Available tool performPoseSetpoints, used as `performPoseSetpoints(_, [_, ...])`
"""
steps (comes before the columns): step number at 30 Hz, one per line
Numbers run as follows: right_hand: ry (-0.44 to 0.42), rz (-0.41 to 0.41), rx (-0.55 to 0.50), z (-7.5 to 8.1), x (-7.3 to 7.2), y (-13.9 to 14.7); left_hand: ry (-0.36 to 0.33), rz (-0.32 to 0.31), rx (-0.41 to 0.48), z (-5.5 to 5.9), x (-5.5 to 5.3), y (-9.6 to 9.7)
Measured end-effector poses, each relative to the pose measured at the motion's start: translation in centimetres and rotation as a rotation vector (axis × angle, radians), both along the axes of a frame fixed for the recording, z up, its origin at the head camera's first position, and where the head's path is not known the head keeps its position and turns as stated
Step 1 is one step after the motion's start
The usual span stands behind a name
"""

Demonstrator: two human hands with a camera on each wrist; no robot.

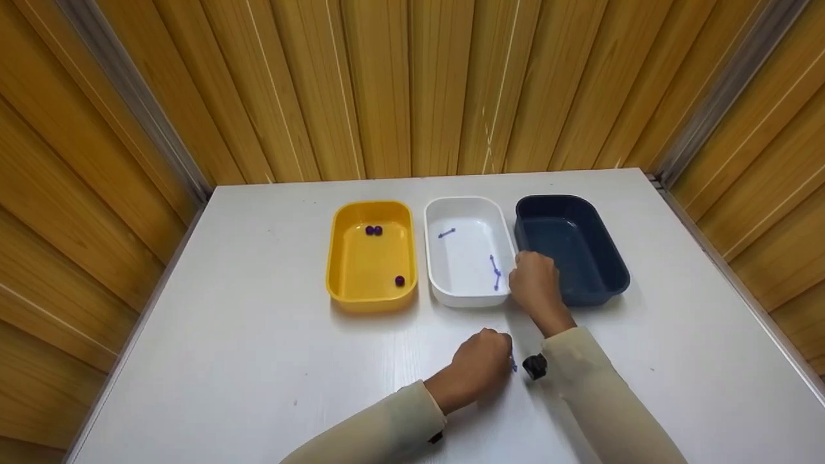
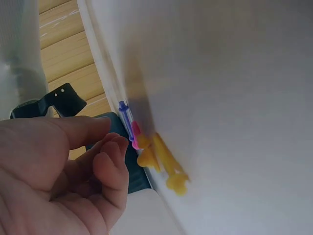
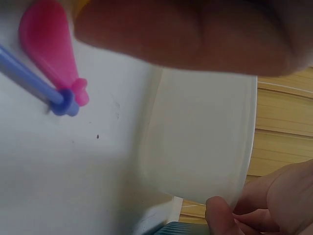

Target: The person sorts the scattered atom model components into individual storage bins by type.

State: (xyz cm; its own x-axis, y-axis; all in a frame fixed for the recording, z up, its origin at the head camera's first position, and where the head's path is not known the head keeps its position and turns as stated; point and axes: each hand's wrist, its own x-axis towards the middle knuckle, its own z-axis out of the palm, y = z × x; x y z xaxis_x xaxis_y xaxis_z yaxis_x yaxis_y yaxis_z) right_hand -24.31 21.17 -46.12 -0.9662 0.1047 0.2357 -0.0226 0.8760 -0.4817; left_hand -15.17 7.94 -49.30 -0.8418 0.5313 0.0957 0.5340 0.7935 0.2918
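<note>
My left hand (image 1: pixel 477 362) hovers low over the white table with fingers curled, thumb and fingertips close together. Nothing shows between them in the left wrist view. Just past those fingertips lie a blue rod (image 2: pixel 125 119), a pink paddle-shaped piece (image 2: pixel 135 133) and yellow knobbed pieces (image 2: pixel 170 164). From the head, my left hand hides most of them. My right hand (image 1: pixel 536 282) is at the right side of the white tray (image 1: pixel 467 300), its thumb and curled fingers gripping the tray's near corner. Several small blue sticks (image 1: pixel 446 232) lie inside that tray.
Left of the white tray stands a yellow tray (image 1: pixel 372 304) holding purple beads (image 1: pixel 399 281). On the right is a navy tray (image 1: pixel 606 264), partly behind my right hand. Wood-patterned panels (image 1: pixel 380 90) enclose the table (image 1: pixel 258 322) at the back and sides.
</note>
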Motion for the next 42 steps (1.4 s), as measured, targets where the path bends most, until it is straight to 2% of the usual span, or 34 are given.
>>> performPoseSetpoints(5, [-0.011,-0.007,-0.001,0.0,0.0,-0.1,-0.047,0.020,-0.030,-0.1,0.2,0.5])
performPoseSetpoints(8, [-0.012,-0.010,-0.003,0.1,0.0,-0.1,-0.051,0.016,-0.050,-0.1,0.3,0.8])
performPoseSetpoints(24, [-0.025,-0.010,0.009,0.0,-0.1,-0.1,0.009,0.041,-0.097,-0.3,0.4,1.2])
performPoseSetpoints(36, [-0.022,-0.013,0.020,-0.1,-0.1,-0.2,-0.019,0.069,-0.095,-0.5,0.3,1.3])
performPoseSetpoints(42, [-0.037,-0.025,0.000,0.0,0.0,-0.2,0.011,0.069,-0.113,-0.6,0.2,1.2])
